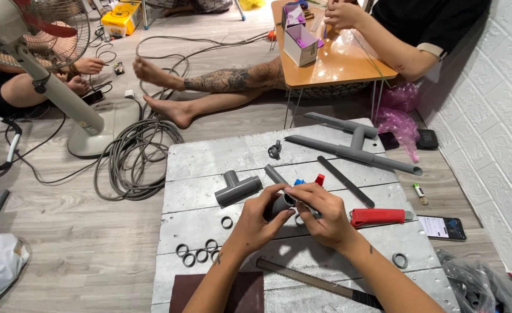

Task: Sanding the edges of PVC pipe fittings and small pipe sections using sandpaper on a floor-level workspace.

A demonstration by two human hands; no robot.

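- Grey plastic all over this bench: the short pipe piece [280, 204] sits at dead centre of the board [209, 156], wrapped in the left hand [261, 223], fingers curled shut around its barrel from 7 o'clock.
- Right hand [325, 215] comes in from 4 o'clock, fingertips pinched on what looks like a thin tool at the pipe's mouth. Can't tell exactly what it is, too small.
- Handling-wise I'd guess the pipe is light, stiff and a bit slick, so gripping around the barrel makes sense, not the rim.
- At 10 o'clock of the hands lies a tee fitting [237, 189]; cut rings [201, 252] are scattered at 8 o'clock.
- Red-handled cutter [379, 217] lies just beside the right hand at 3 o'clock, a flat metal ruler [317, 282] at 6 o'clock.
- A longer pipe assembly [354, 148] rests well apart at 1 o'clock, and a phone [446, 228] off the board's right edge.
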